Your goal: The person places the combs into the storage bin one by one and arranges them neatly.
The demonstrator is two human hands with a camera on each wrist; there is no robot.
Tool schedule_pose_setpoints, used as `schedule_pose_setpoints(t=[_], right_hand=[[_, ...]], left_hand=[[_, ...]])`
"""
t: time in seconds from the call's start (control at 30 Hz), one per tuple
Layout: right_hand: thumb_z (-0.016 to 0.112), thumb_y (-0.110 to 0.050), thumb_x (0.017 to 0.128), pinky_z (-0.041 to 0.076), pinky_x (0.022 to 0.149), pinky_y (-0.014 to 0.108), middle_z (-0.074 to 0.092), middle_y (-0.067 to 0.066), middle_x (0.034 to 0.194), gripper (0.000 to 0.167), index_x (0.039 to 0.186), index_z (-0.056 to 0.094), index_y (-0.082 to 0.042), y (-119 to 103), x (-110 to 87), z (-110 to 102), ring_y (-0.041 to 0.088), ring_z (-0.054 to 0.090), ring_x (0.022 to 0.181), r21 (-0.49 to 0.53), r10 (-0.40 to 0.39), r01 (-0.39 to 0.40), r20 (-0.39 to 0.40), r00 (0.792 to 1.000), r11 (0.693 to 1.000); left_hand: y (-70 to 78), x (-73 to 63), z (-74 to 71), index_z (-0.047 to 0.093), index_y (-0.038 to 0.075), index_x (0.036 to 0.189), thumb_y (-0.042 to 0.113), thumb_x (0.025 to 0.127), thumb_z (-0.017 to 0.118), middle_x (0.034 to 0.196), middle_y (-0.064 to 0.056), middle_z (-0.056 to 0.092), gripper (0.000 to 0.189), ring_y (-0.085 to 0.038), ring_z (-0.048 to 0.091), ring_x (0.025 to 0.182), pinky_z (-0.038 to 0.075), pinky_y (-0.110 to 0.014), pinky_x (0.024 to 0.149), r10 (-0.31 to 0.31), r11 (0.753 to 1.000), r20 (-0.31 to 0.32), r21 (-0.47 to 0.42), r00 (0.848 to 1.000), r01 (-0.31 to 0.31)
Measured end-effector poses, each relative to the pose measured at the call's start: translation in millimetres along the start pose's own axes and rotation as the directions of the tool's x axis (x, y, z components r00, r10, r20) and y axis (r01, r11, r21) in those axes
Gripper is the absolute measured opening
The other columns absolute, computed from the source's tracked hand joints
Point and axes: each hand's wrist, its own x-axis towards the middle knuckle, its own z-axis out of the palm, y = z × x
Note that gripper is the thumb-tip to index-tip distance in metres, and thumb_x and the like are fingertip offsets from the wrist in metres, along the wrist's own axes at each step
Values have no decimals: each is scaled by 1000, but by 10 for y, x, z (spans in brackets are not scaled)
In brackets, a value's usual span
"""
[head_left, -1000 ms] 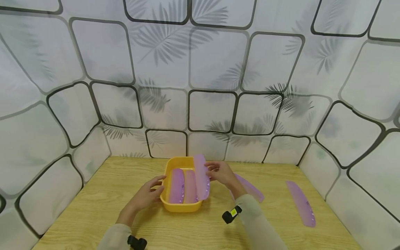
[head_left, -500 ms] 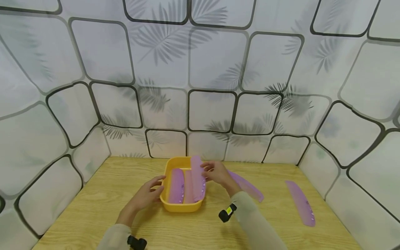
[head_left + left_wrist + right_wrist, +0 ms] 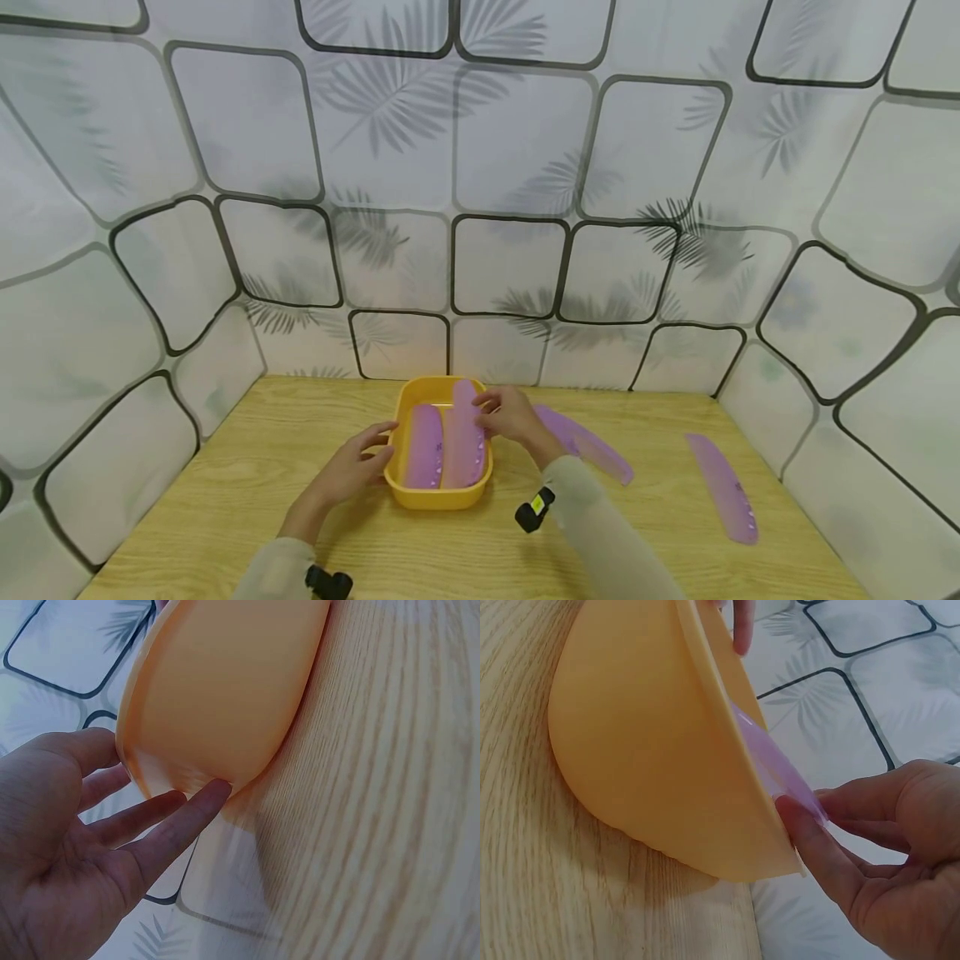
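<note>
A yellow plastic basin (image 3: 435,500) stands on the table. Inside it, a curved purple translucent plastic strip (image 3: 425,450) lies lengthwise at the left. Beside that is a paler strip (image 3: 448,458), partly covered by another. My right hand (image 3: 510,417) pinches this upper purple strip (image 3: 467,437) by its right edge, between thumb and fingers; its far end leans over the basin's back rim. In the right wrist view, the held strip (image 3: 772,761) slopes up past the rim to the fingertips. My left hand (image 3: 356,458) touches the basin's left side with extended fingers (image 3: 199,814).
Right of the basin, purple strips (image 3: 600,457) lie on the wooden table (image 3: 450,558), partly behind my right forearm. Farther right lies a single purple strip (image 3: 722,492). A patterned curtain (image 3: 510,267) surrounds the table at the back and sides.
My right hand has moved left and lower with the held strip, from over the basin's right rim to inside it. The left hand has stayed at the basin's side.
</note>
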Motion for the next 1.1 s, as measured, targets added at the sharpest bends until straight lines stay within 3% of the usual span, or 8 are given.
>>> schedule_pose_setpoints(t=[0.4, 0.77, 1.1], right_hand=[[73, 6, 86, 64, 58, 30, 71, 18, 87, 24, 109, 74, 8, -19, 52, 83, 16, 71, 61, -131, -15, 16, 9, 1000, 991], [74, 5, 85, 64, 58, 29, 75, 19, 90, 23, 108, 75, 7, -33, 77, 182, 21, 74, 66, -177, 8, 0, 40, 999, 984], [76, 2, 85, 63, 60, 26, 77, 18, 91, 20, 104, 77, 4, -88, 66, 252, 19, 73, 70, -323, -23, 27, 16, 1000, 946]], left_hand=[[8, -4, -4, 34, -2, 158, 17, 109, 52, 154, -41, 36, 55, -53, 59, 126, 65, -45, 87, -4, 1000, -2, 0, 1000, 4], [-15, 12, -5, 35, -1, 157, 18, 110, 51, 154, -40, 37, 54, -50, 59, 126, 65, -43, 87, -13, 1000, -6, 5, 1000, 13], [-9, 2, -10, 34, -2, 157, 18, 110, 51, 154, -41, 36, 55, -52, 59, 127, 65, -44, 87, 0, 1000, 2, 3, 1000, 0]])
